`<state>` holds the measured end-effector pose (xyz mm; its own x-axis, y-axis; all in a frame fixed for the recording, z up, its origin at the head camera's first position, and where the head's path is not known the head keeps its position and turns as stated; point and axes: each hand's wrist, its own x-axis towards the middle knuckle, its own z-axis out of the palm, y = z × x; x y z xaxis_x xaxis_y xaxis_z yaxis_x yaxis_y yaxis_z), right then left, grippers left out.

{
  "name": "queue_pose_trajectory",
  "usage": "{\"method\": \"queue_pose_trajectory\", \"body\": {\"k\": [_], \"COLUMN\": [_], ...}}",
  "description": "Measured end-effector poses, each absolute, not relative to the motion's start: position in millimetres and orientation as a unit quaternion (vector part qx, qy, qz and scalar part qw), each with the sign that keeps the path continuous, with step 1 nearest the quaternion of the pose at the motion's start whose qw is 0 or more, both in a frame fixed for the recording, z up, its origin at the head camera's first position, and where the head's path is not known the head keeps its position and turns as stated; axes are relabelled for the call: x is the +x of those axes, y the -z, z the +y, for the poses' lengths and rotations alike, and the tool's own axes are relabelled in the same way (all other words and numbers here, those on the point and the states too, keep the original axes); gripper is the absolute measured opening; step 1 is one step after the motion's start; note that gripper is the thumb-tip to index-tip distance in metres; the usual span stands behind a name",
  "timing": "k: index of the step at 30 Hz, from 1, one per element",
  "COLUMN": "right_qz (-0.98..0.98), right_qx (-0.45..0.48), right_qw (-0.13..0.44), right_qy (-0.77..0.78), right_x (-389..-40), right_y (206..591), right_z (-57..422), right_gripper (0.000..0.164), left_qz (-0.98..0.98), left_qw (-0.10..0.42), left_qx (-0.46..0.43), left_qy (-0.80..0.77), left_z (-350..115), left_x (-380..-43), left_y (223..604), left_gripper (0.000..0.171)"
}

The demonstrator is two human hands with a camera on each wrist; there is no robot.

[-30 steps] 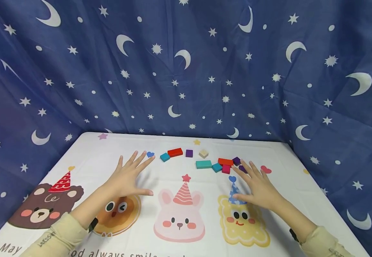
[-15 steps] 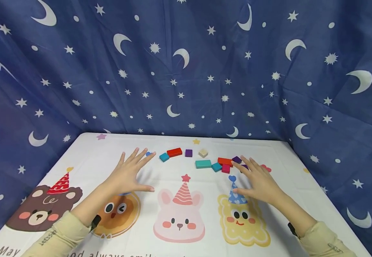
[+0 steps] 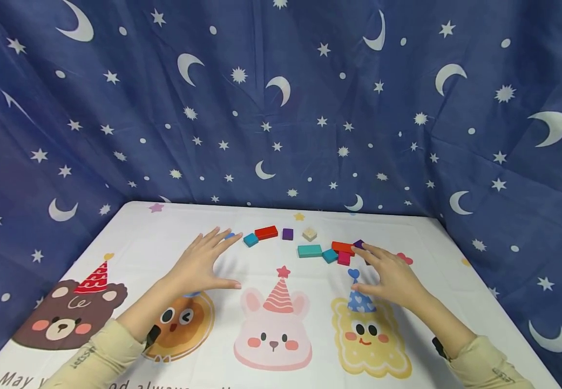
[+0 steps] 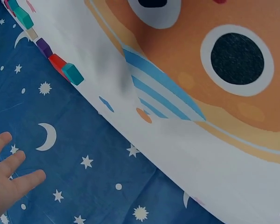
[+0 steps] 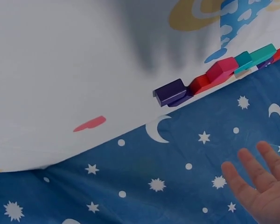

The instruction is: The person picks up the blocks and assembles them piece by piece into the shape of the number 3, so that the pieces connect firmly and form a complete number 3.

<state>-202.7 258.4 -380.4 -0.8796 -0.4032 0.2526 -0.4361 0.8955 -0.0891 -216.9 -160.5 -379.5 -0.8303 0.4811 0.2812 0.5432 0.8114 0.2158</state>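
Left hand [image 3: 194, 270] shifts rightward, while right hand [image 3: 396, 279] draws its fingers closer together; we find both loosely spread, gripping nothing. Blocks [image 3: 309, 251] lie unmoved on the far side of the table [image 3: 261, 267], so we judge handling not yet begun.

The camera on my head looks forward and down, from farther away, over the white printed tablecloth [image 3: 271, 265] to the dark blue cloth with white moons and stars [image 3: 310, 97]; my left hand [image 3: 194, 268] and my right hand [image 3: 391, 276] are both inside this view. Each wrist camera looks from nearer, and its picture is turned, so the blue cloth lies below the tablecloth. The left one shares with the head view the round orange printed face [image 4: 186, 56]; the right one shares the blue printed cone hat with white hearts [image 3: 361, 302]. All three views share the small rectangular blocks of several colours [image 3: 309, 251].
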Motion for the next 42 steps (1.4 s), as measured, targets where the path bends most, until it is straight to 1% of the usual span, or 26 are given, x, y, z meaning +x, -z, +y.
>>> {"method": "queue_pose_trajectory", "body": {"k": [6, 12, 16, 23, 29, 32, 36, 42], "right_qz": [-0.966, -0.967, -0.968, -0.969, -0.969, -0.967, -0.964, -0.966], "right_qx": [0.217, 0.205, 0.204, 0.196, 0.188, 0.196, 0.208, 0.203], "right_qw": [0.116, 0.122, 0.121, 0.117, 0.118, 0.121, 0.124, 0.118], "right_qy": [-0.074, -0.085, -0.088, -0.097, -0.105, -0.109, -0.111, -0.112], "right_x": [-204.0, -206.2, -207.8, -211.2, -213.0, -214.1, -215.6, -219.0], "right_y": [383.0, 382.1, 382.6, 386.0, 386.1, 385.3, 385.1, 386.0], "right_z": [259.1, 259.6, 259.8, 257.7, 255.6, 255.8, 256.5, 255.6], "right_gripper": [0.076, 0.070, 0.064, 0.052, 0.046, 0.043, 0.041, 0.041], "left_qz": [-0.942, -0.943, -0.944, -0.942, -0.941, -0.942, -0.943, -0.937], "left_qw": [0.115, 0.109, 0.102, 0.107, 0.102, 0.095, 0.090, 0.103], "left_qx": [-0.277, -0.273, -0.269, -0.271, -0.273, -0.271, -0.266, -0.274], "left_qy": [0.148, 0.155, 0.160, 0.165, 0.171, 0.175, 0.179, 0.190], "left_z": [-157.9, -152.7, -149.8, -145.0, -140.5, -138.4, -135.1, -129.5], "left_x": [-215.4, -216.8, -217.5, -220.7, -222.0, -222.3, -223.2, -227.7], "left_y": [379.5, 380.4, 383.2, 385.6, 383.8, 383.0, 382.1, 384.0], "left_gripper": [0.093, 0.089, 0.084, 0.075, 0.070, 0.065, 0.056, 0.048]}}
